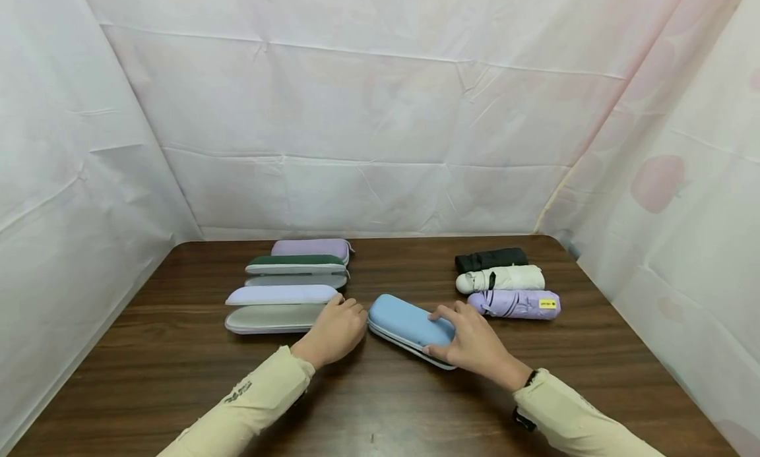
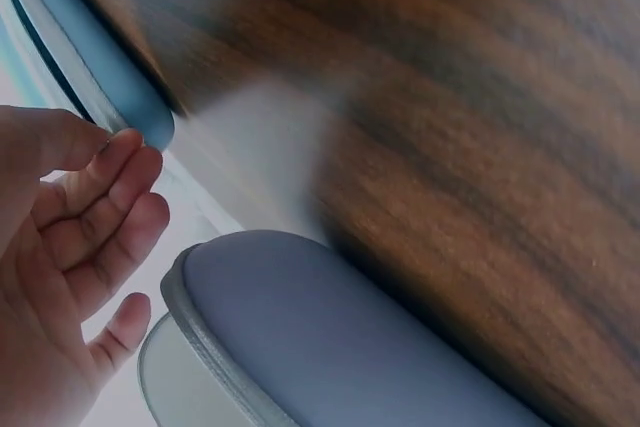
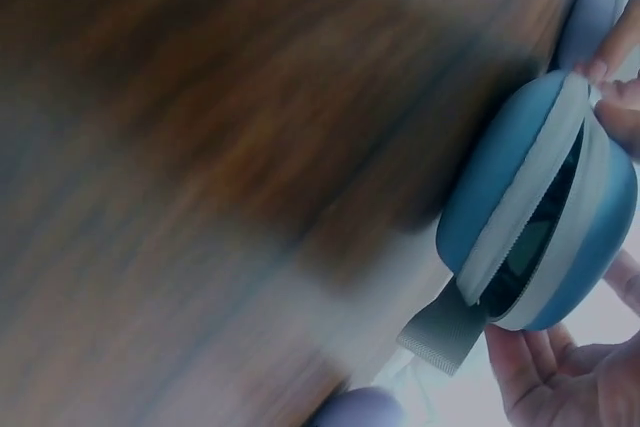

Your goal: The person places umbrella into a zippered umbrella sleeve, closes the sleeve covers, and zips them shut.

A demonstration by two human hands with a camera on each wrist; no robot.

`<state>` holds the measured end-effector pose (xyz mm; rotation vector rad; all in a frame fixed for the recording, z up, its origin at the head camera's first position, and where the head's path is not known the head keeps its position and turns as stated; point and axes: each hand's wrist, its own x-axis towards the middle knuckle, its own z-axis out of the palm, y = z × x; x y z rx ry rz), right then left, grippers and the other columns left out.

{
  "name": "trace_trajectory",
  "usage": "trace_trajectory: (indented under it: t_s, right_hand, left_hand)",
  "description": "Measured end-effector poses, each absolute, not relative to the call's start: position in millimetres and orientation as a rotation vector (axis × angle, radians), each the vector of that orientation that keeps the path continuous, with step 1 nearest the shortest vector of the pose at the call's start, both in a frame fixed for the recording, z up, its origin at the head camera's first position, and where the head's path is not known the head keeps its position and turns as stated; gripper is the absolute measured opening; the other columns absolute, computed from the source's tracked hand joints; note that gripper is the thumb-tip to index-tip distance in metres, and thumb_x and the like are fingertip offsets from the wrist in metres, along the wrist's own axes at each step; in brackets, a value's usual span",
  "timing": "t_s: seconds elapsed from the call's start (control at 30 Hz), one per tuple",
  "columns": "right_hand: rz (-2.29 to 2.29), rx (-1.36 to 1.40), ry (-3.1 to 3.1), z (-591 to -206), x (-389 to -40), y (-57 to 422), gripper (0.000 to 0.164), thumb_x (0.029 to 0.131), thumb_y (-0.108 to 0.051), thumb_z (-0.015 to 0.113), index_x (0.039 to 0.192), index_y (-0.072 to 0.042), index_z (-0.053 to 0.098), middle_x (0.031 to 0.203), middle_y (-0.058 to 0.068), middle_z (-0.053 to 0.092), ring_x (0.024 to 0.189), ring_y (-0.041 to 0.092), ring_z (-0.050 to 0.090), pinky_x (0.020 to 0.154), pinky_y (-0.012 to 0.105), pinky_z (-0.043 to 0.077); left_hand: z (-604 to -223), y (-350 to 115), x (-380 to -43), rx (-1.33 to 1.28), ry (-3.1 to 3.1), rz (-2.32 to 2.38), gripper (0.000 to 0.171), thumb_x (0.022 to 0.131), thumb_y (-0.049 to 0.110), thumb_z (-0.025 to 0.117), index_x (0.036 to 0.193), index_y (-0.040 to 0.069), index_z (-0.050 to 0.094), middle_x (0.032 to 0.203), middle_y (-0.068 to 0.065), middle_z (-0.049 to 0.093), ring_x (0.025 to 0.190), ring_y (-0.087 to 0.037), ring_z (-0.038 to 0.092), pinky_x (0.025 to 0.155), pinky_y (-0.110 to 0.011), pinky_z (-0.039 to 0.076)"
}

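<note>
A light blue hard zip case (image 1: 404,318) lies slantwise on the table in front of me. Its zip is parted at the right end, where a dark gap shows between the two shells and a grey fabric tab (image 3: 440,327) sticks out. My right hand (image 1: 475,338) grips that end, thumb on the near side and fingers over the top. At the opposite end, thumb and forefinger of my left hand (image 1: 338,328) pinch at the zipper pull, mostly hidden by the fingertips. Beside the left hand stands an opened lavender case (image 1: 282,295), its grey inside showing.
Behind the lavender case are an opened dark green case (image 1: 297,264) and a closed purple case (image 1: 309,247). To the right lie three folded umbrellas: black (image 1: 493,258), white (image 1: 510,278) and purple (image 1: 513,304). A pale curtain (image 1: 368,114) surrounds the wooden table (image 1: 380,417).
</note>
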<state>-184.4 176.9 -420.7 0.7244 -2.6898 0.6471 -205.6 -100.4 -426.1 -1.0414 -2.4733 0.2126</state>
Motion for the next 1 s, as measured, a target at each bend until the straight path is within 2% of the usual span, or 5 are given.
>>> trace_trajectory:
  t_s: [0.37, 0.53, 0.7, 0.9, 1.0]
  right_hand:
    - [0.498, 0.653, -2.68, -413, -173, 161, 0.052, 0.061, -0.05, 0.085, 0.095, -0.015, 0.064, 0.079, 0.0, 0.049, 0.063, 0.012, 0.044, 0.053, 0.03, 0.039]
    - [0.365, 0.839, -2.675, -406, -174, 166, 0.049, 0.074, -0.052, 0.076, 0.099, -0.012, 0.064, 0.083, -0.001, 0.053, 0.067, 0.011, 0.049, 0.056, 0.03, 0.043]
    - [0.293, 1.23, -2.701, -391, -192, 185, 0.017, 0.093, -0.019, 0.062, 0.11, -0.014, 0.063, 0.101, -0.002, 0.058, 0.086, 0.01, 0.057, 0.071, 0.03, 0.049]
    - [0.057, 1.606, -2.54, -383, -217, 190, 0.067, 0.082, 0.01, 0.065, 0.14, -0.018, 0.046, 0.138, 0.002, 0.047, 0.125, 0.016, 0.045, 0.095, 0.036, 0.043]
    - [-0.041, 1.712, -2.472, -382, -223, 184, 0.073, 0.086, 0.008, 0.062, 0.147, -0.023, 0.037, 0.151, 0.002, 0.034, 0.137, 0.019, 0.031, 0.103, 0.04, 0.035]
  left_hand:
    - [-424, -89, -202, -1.028, -2.455, 0.176, 0.013, 0.086, 0.019, 0.063, 0.075, 0.012, 0.061, 0.073, 0.0, 0.06, 0.073, -0.018, 0.053, 0.074, -0.038, 0.037]
    - [-423, -88, -201, -1.006, -2.473, 0.173, 0.013, 0.087, 0.02, 0.064, 0.077, 0.012, 0.063, 0.076, -0.001, 0.062, 0.076, -0.019, 0.056, 0.073, -0.039, 0.038]
    - [-424, -89, -201, -1.009, -2.492, 0.159, 0.012, 0.088, 0.019, 0.064, 0.078, 0.012, 0.065, 0.078, -0.001, 0.063, 0.077, -0.019, 0.057, 0.074, -0.04, 0.039]
    - [-426, -91, -199, -1.002, -2.521, 0.172, 0.011, 0.088, 0.019, 0.064, 0.08, 0.012, 0.065, 0.078, -0.001, 0.063, 0.076, -0.019, 0.057, 0.072, -0.039, 0.038]
    - [-426, -91, -198, -1.003, -2.524, 0.178, 0.01, 0.087, 0.021, 0.066, 0.08, 0.013, 0.066, 0.078, 0.0, 0.063, 0.077, -0.018, 0.057, 0.072, -0.039, 0.038]
